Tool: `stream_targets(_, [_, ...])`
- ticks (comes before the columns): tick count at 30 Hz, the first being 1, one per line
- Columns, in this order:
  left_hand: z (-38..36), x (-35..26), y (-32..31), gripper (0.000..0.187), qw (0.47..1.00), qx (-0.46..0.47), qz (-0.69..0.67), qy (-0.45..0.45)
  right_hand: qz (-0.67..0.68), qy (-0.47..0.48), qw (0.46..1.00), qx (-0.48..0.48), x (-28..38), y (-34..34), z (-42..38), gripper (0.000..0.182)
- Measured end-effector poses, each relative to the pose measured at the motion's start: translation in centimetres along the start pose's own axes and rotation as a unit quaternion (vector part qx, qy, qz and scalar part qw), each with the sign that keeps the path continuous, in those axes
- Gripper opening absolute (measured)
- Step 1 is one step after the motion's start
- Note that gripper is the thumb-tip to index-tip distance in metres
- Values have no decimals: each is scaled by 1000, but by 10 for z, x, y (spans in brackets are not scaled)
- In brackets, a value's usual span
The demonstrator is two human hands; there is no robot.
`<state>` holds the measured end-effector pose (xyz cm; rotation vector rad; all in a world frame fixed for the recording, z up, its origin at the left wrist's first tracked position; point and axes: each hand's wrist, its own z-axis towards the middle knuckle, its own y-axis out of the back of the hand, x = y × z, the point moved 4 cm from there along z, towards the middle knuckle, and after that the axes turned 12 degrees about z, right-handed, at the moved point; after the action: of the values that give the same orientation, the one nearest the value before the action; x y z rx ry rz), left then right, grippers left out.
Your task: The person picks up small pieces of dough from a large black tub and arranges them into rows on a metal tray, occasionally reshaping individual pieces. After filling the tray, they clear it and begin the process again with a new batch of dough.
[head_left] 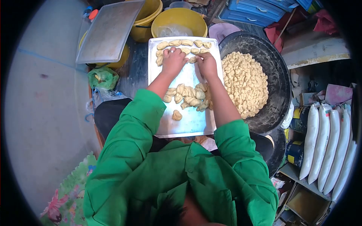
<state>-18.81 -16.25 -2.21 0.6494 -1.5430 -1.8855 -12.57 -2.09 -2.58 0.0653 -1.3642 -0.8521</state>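
Clock reference: centre of the metal tray; 12 o'clock points away from the person.
Metal tray (164,126): flat, rectangular, shiny surface with a raised rim.
Dough-like pieces (186,42): tan, plump, irregular ovals; set in rows toward 12 o'clock on the metal tray.
Loose pile (190,98): larger-looking, twisted and folded pieces, overlapping, just below tray centre toward 5 o'clock.
Single piece (177,115): rounded lump, apart from the pile, at 6 to 7 o'clock.
Left hand (174,64): palm down over the rows at 11 o'clock; grip cannot be told.
Right hand (208,67): at 1 o'clock, fingertips at a row piece; whether clamped on it cannot be told. The two hands are near each other but apart.
Black basin (278,79): round, dull, scuffed; 3 o'clock, beside the tray.
Heap (245,83): many small, tan, knobbly pieces inside the basin.
Obstruction: right forearm (222,100) crosses the tray and covers part of the loose pile; hands cover part of the rows.
Yellow bowl (192,20): round, 12 o'clock, clear plastic inside.
Second tray (107,34): flat, greyish, tilted, 10 o'clock.
Green bag (103,78): thin crumpled plastic, 9 o'clock.
White tubes (324,147): long, smooth, filled, side by side, 4 o'clock.
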Motion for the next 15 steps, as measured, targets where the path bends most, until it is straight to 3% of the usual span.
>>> stream_targets(1, [-2,-3,4,26,996,-82,-23,6,25,-29,998,40,5,13,-3,19])
stream_targets(2, [-5,-5,7,24,985,-163,-47,13,-43,-40,993,100,5,25,-10,25])
stream_targets(3, [-3,-5,8,24,985,-163,-48,14,-31,-58,980,188,6,35,-25,29])
stream_targets(5, [-3,-16,5,22,988,-97,-69,-98,-19,-87,934,345,4,34,-51,35])
stream_targets(6, [-1,-17,-1,22,988,-95,-73,-101,-19,-94,907,411,2,31,-60,36])
stream_targets(8, [9,-18,-12,24,994,-44,-34,-92,3,-68,923,380,-13,31,-56,36])
stream_targets(10, [9,-22,-11,27,995,-26,-40,-89,183,-180,950,177,-28,38,-34,28])
stream_targets(12, [4,-20,-5,27,993,-70,-81,-52,235,-151,958,63,-25,39,-12,23])
stream_targets(15, [-6,-18,8,26,991,-77,-105,-24,187,-136,973,-7,-43,26,1,31])
